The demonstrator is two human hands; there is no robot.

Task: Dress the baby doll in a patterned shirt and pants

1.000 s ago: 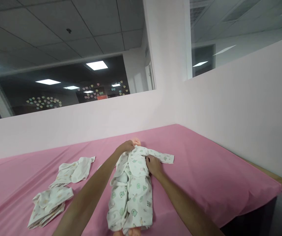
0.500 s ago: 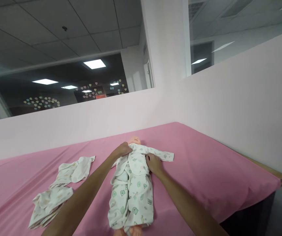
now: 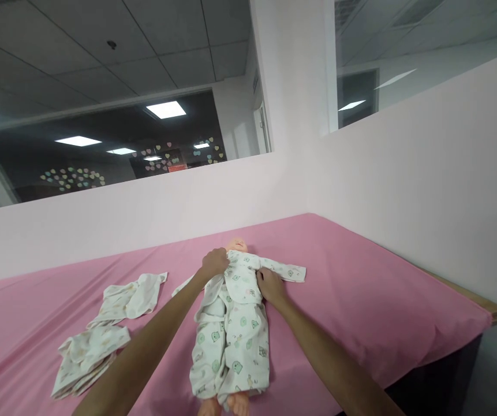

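Observation:
A baby doll lies on its back, its head toward the wall and its bare feet toward me. It wears a white wrap-style baby top and matching trousers, both printed with small green figures. My left hand is closed on the top's edge near the doll's shoulder; its fingertips are partly hidden. Against the other side of the chest, my right hand is closed with its fingers curled at the top's side seam, below the outstretched sleeve. My left forearm partly covers the other sleeve.
Pink cloth covers the table, which stands against white walls in a corner. To the left lie a loose white printed garment and a folded stack of clothes. Windows are set above the wall. The table's edge drops off at right.
My left hand has shifted slightly left, and more of the sleeve on that side shows past my forearm. My right hand stays at the doll's side.

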